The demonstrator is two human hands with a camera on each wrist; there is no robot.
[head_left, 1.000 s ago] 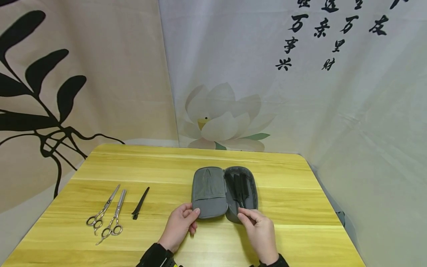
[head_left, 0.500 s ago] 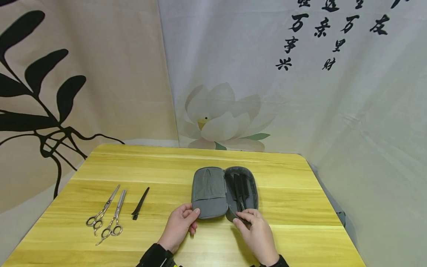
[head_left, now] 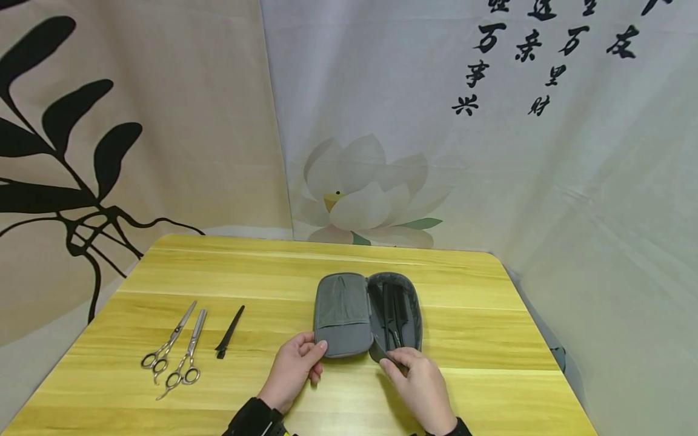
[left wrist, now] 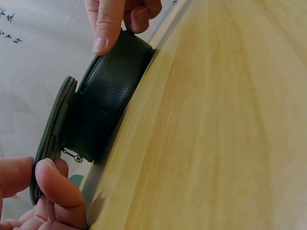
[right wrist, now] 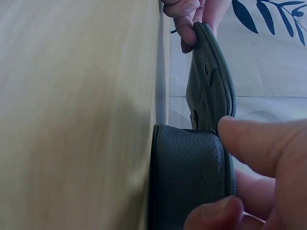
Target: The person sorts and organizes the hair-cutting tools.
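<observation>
Head view: case (head_left: 342, 340) spans from left grip (head_left: 294, 367) to right grip (head_left: 422, 384) (both pinching it)

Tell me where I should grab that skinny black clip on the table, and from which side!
I'd try pinching the black clip across its wider end, coming in from the near side of the table. It lies slanted with that end towards the person, and the scissors sit off to its left.

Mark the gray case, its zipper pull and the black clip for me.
Gray case (head_left: 342, 340): head view, lower part of its left half.
Zipper pull (left wrist: 78, 158): left wrist view, its round end.
Black clip (head_left: 230, 332): head view, middle of its length.
</observation>
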